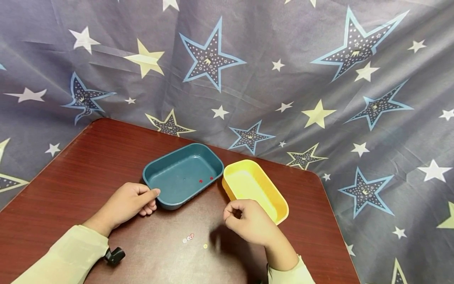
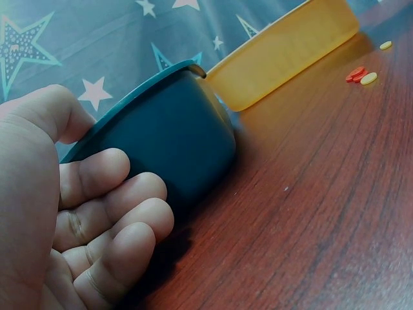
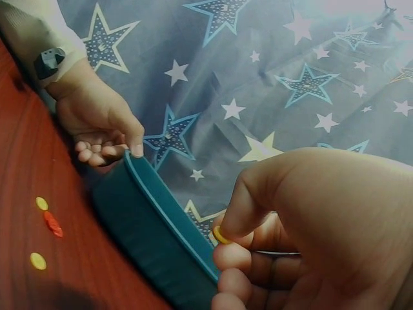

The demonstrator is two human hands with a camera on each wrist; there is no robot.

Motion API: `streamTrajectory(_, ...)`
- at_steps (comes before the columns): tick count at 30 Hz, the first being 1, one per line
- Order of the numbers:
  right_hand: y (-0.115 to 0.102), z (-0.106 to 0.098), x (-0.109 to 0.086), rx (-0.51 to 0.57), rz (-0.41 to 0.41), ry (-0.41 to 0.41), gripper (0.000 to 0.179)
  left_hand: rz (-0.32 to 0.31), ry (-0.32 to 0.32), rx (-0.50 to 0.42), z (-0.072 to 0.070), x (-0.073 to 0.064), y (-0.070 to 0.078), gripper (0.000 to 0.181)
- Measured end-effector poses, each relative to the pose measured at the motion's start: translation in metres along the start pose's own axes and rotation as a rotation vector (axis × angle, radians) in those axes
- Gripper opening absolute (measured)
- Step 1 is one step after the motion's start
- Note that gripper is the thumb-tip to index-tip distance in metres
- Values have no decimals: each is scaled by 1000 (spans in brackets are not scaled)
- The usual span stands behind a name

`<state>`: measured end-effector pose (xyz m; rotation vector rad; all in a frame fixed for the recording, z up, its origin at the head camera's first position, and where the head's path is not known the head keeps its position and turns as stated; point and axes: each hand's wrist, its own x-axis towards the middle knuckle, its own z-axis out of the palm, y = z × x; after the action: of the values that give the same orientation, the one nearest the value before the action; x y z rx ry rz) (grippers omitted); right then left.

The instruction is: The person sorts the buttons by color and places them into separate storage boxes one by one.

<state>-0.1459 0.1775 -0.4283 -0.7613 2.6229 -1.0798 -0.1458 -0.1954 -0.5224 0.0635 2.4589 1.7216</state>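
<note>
Right wrist view — right hand [image 3: 310, 216] partly hides its pinched yellow disc [image 3: 221, 236].

Has a red-brown, wood-grained tabletop [image 1: 71, 189]. Bears a blue-green tub [image 1: 177, 173], a yellow tub [image 1: 246, 182] just beside it and, in front of both, a few small red and yellow discs [image 1: 205, 246].

- The left hand [image 1: 133, 203] pinches, its thumb [image 3: 134, 132] extended above, four curled fingers [image 2: 139, 192] beneath.
- The left forearm [image 1: 60, 256] slants back from that hand.
- The right hand [image 1: 250, 221] pinches between thumb and index finger [image 3: 231, 257], other fingers curled alongside.
</note>
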Motion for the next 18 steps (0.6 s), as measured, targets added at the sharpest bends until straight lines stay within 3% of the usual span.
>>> streamTrajectory(18, 2, -31, 17, -10, 43, 27, 17, 1, -5, -6, 0, 1, -2, 46)
